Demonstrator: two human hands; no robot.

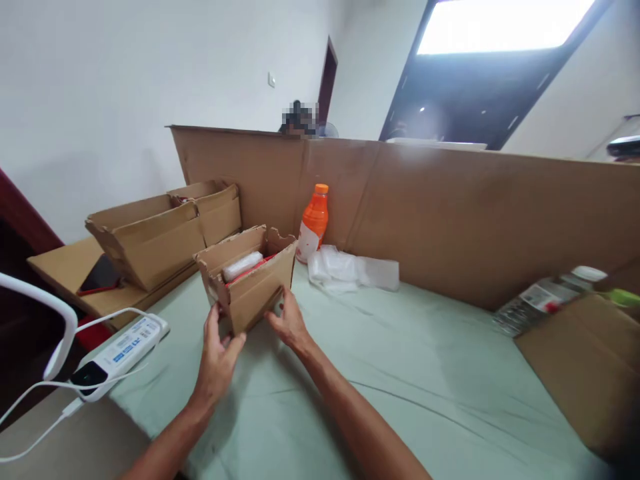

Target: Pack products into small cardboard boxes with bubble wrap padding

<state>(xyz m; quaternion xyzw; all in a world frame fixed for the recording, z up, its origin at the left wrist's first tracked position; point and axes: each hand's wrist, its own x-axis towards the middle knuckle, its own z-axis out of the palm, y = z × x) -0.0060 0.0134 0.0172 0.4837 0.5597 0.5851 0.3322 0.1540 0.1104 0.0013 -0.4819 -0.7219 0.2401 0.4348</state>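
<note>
A small open-topped cardboard box [257, 293] is between my hands on the pale green cloth, with torn upper edges. Inside it lie a white plastic-wrapped packet [243, 265] and something red, partly hidden by the walls. My left hand [217, 357] holds the box's near left lower corner, thumb toward the front. Low on the right side, my right hand [290, 323] grips the same box, its fingertips partly out of sight. Just behind the box stands an orange bottle [315, 217] with an orange cap. Clear plastic bags [345, 267] lie beside the bottle.
A tall cardboard partition [450, 213] runs along the back. Two cardboard boxes [155, 237] and a phone [100, 275] are at the left, near a white power strip [125, 350] with cables. A clear bottle [537, 303] and cardboard [585, 360] sit right. A person is behind the partition.
</note>
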